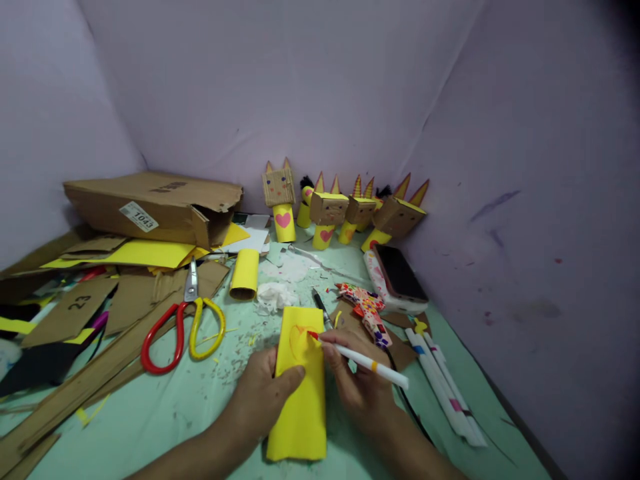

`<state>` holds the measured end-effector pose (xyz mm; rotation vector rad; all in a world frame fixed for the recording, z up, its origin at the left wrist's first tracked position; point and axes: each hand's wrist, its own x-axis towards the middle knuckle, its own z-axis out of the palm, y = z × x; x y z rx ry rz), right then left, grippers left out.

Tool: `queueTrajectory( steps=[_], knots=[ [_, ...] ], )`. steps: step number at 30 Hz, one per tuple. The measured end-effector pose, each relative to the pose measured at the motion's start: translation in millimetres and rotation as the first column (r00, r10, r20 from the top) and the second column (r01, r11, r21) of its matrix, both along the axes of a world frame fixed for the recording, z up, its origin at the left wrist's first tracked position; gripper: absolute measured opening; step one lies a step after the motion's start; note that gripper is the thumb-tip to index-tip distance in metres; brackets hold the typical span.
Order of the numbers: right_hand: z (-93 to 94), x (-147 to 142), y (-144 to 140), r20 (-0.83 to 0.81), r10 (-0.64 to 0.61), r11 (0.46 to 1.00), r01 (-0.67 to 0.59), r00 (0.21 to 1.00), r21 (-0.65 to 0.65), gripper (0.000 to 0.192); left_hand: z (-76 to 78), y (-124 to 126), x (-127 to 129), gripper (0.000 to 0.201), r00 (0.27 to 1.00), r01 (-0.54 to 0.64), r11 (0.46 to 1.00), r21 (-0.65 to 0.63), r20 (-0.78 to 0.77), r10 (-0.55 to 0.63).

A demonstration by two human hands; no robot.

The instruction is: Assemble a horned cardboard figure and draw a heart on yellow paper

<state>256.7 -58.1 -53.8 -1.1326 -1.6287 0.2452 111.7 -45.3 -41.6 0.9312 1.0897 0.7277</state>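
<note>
A folded yellow paper piece (pixel 300 413) lies on the table in front of me, with an orange heart-like outline near its far end. My left hand (pixel 270 387) is closed on its left edge, thumb on top and the other fingers largely hidden. My right hand (pixel 360 380) pinches a white marker (pixel 373 363) with an orange band. Its reddish tip meets the paper at the outline's right side. Just beyond the paper are a crumpled white tissue (pixel 277 297), a black pen (pixel 321 307) and a yellow paper tube (pixel 245 274).
Scissors (pixel 193 300) with red and yellow handles lie left, beside cardboard scraps (pixel 75 310) and a cardboard box (pixel 155 207). Several cardboard-headed figures (pixel 330 210) stand along the back. At right are a phone (pixel 400 273), a flower-patterned glue gun (pixel 367 307) and white markers (pixel 445 387).
</note>
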Motion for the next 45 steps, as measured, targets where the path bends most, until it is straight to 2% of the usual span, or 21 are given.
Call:
queueTrajectory(
  steps=[5, 9, 14, 18, 22, 25, 30, 34, 38, 42, 45],
  knots=[
    [0.2, -1.0, -2.3, -0.028, 0.120, 0.992, -0.122, 0.992, -0.039, 0.014, 1.1, 0.0, 0.6, 0.020, 1.000, -0.025, 1.000, 0.006, -0.013, 0.025],
    [-0.2, -0.5, -2.0, -0.074, 0.042, 0.997, -0.046, 0.996, -0.060, 0.015, 1.0, -0.3, 0.5, 0.020, 1.000, 0.000, 1.000, -0.005, -0.002, 0.000],
    [1.3, -0.7, -1.8, -0.115, 0.126, 0.986, -0.137, 0.985, -0.097, 0.014, 0.0, 1.1, 1.3, 0.022, 1.000, -0.013, 1.000, -0.005, 0.015, 0.013],
    [0.1, -0.6, -1.7, -0.125, 0.048, 0.993, -0.061, 0.991, -0.101, 0.014, -1.7, 1.2, 0.8, 0.022, 1.000, -0.011, 1.000, -0.005, 0.005, 0.011],
    [-1.5, -1.7, -2.1, -0.118, 0.111, 0.988, -0.123, 0.987, -0.095, 0.013, -2.7, 0.8, -0.1, 0.023, 1.000, -0.012, 1.000, -0.012, 0.018, 0.013],
    [-0.6, -2.0, -1.5, -0.127, 0.048, 0.993, -0.061, 0.991, -0.100, 0.014, -1.9, 0.7, -0.3, 0.023, 1.000, -0.012, 1.000, -0.008, 0.010, 0.012],
    [2.7, -2.1, 0.1, -0.113, 0.150, 0.982, -0.161, 0.982, -0.098, 0.013, -2.6, 0.2, -0.6, 0.023, 0.998, -0.016, 0.999, -0.038, 0.053, 0.018],
    [2.2, -2.7, -0.3, -0.177, 0.053, 0.993, -0.072, 0.983, -0.098, 0.014, -3.3, 0.4, -0.9, 0.021, 0.999, -0.015, 1.000, -0.026, 0.049, 0.017],
    [1.9, -2.9, -1.0, -0.173, 0.137, 0.980, -0.159, 0.975, -0.121, 0.013, -1.8, 1.4, -0.1, 0.022, 0.999, -0.021, 0.999, -0.028, 0.049, 0.022],
    [3.2, -2.1, 0.3, -0.216, 0.020, 0.988, -0.052, 0.976, -0.146, 0.011, -1.2, 1.2, -0.2, 0.020, 0.999, -0.019, 1.000, -0.011, 0.037, 0.019],
    [3.4, -2.5, 0.0, -0.202, 0.103, 0.980, -0.134, 0.974, -0.149, 0.012, -1.0, 0.1, -0.4, 0.019, 0.999, -0.020, 1.000, -0.023, 0.038, 0.021]
  ],
)
